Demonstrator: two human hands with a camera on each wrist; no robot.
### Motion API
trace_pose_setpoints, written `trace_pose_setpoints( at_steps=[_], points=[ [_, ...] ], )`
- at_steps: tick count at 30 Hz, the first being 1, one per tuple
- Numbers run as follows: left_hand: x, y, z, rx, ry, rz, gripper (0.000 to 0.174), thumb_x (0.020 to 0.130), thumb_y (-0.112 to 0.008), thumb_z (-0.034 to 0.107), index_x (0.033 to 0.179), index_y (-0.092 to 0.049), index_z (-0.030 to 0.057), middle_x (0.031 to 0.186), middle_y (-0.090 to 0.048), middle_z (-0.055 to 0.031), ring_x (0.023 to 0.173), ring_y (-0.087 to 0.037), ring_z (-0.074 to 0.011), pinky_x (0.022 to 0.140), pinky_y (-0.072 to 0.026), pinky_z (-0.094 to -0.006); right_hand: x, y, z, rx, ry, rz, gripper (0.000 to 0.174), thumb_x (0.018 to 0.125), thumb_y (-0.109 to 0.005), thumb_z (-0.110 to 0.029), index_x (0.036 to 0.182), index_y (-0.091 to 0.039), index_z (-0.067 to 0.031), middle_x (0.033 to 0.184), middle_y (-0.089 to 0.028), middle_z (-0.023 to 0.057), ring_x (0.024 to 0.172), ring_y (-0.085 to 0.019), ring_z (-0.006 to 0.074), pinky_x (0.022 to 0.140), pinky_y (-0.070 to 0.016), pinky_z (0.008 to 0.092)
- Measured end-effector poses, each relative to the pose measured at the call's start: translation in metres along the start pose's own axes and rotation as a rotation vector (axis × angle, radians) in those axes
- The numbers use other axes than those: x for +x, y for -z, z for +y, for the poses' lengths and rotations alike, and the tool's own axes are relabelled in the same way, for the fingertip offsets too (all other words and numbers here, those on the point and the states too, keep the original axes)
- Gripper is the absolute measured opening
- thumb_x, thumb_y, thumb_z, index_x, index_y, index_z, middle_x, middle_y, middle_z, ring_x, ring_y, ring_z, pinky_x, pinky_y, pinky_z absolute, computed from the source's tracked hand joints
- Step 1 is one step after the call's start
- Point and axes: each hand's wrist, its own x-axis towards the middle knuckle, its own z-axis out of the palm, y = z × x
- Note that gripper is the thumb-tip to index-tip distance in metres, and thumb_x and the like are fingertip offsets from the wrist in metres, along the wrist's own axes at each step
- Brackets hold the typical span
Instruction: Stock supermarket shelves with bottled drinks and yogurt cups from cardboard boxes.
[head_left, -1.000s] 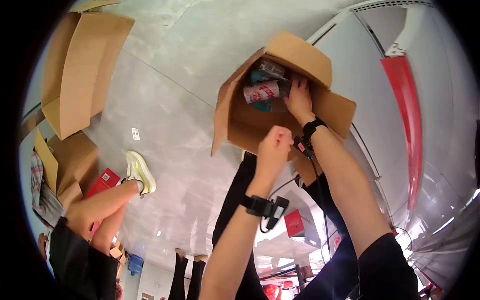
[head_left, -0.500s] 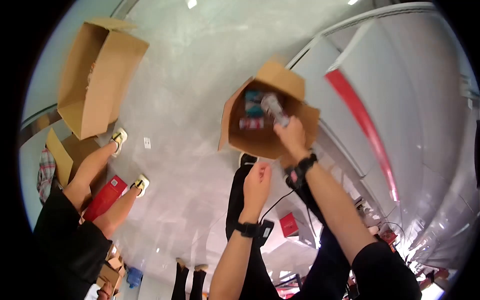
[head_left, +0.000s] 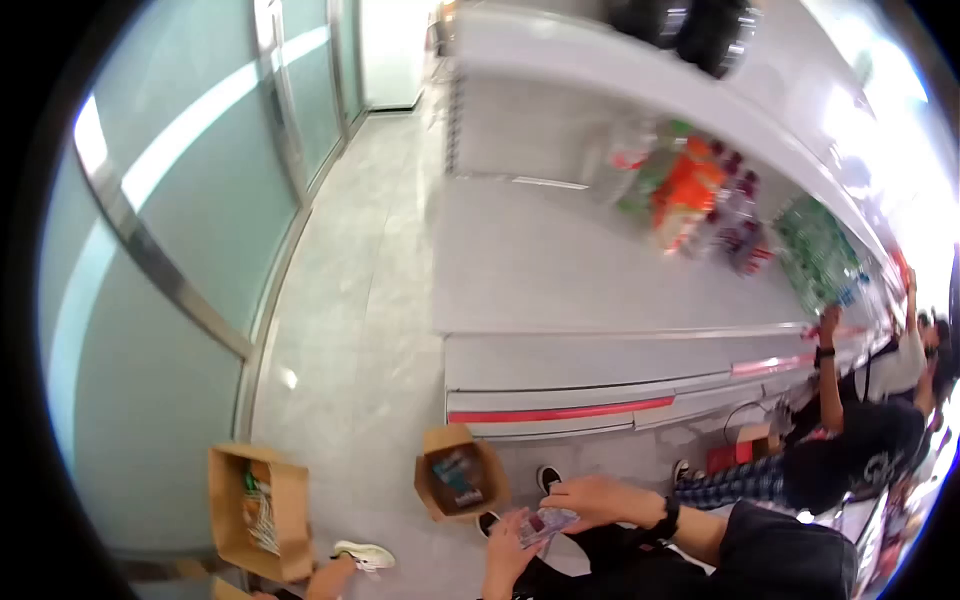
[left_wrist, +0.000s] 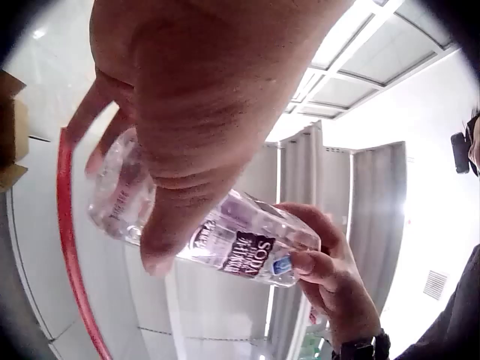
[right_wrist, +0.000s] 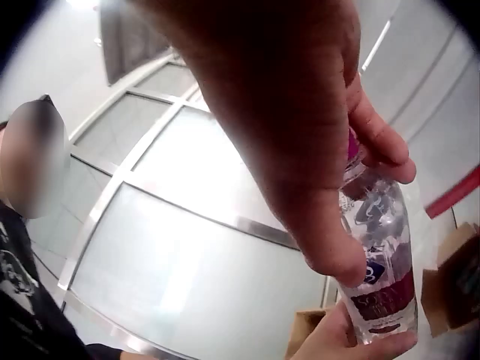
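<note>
Glass partition (head_left: 180, 180) is seen at the far left, with a first carton (head_left: 292, 510) set low beside it. Room for moving is offered by the floor (head_left: 345, 300) between partition and shelf. Farther right, a 2nd carton (head_left: 447, 440) is set down; its raised flaps should be cleared by any low move. To its right in the head view, a soda bottle (head_left: 545, 524) is held in the air by 2 hands: the base end is gripped by the left hand (head_left: 507, 540), the cap end by the right hand (head_left: 595, 500). Smooth, slippery plastic is to be expected; how full it is cannot be told. Thin walls may be dented by squeezing, so the stiffer neck or labelled middle is best grasped. Rightward, the shelf (head_left: 560, 270) is overhung by an upper shelf (head_left: 540, 45), whose edge could be knocked; packaged drinks (head_left: 690, 190) are grouped toward the right.
</note>
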Motion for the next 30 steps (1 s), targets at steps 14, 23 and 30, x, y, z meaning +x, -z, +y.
trace_pose_setpoints(
  at_steps=[14, 23, 30],
  points=[
    [0.163, -0.014, 0.333, -1.013, -0.125, -0.393, 0.056, 0.080, -0.080, 0.015, 0.127, -0.051, 0.0021, 0.104, -0.065, -0.0042, 0.089, -0.063, -0.0129, 0.078, -0.0520, -0.0274, -0.212, 0.133, 0.030, 0.692, -0.197, 1.068, 0.057, 0.081, -0.078, -0.019, 0.129, -0.054, 0.0000, 0.089, -0.061, 0.0058, 0.071, -0.057, 0.0100, 0.059, -0.0466, 0.0244],
    [0.262, -0.094, 0.417, -0.891, -0.221, -0.467, 0.056, 0.082, -0.076, 0.020, 0.128, -0.048, 0.0029, 0.107, -0.063, -0.0064, 0.084, -0.062, -0.0112, 0.059, -0.0501, -0.0234, -0.269, 0.224, 0.148, 0.783, -0.042, 1.144, 0.046, 0.079, -0.077, -0.018, 0.116, -0.059, 0.0029, 0.074, -0.057, -0.0021, 0.064, -0.050, 0.0037, 0.055, -0.0385, 0.0209],
    [0.333, -0.097, 0.391, -0.431, -0.421, 0.411, 0.044, 0.098, -0.053, 0.037, 0.127, -0.054, 0.0039, 0.106, -0.063, -0.0079, 0.077, -0.061, -0.0127, 0.052, -0.0459, -0.0245, -0.240, 0.266, 0.221, 0.410, -0.017, 1.314, 0.049, 0.079, -0.077, -0.017, 0.118, -0.058, 0.0067, 0.072, -0.060, 0.0067, 0.057, -0.056, 0.0090, 0.053, -0.0447, 0.0257]
  ],
)
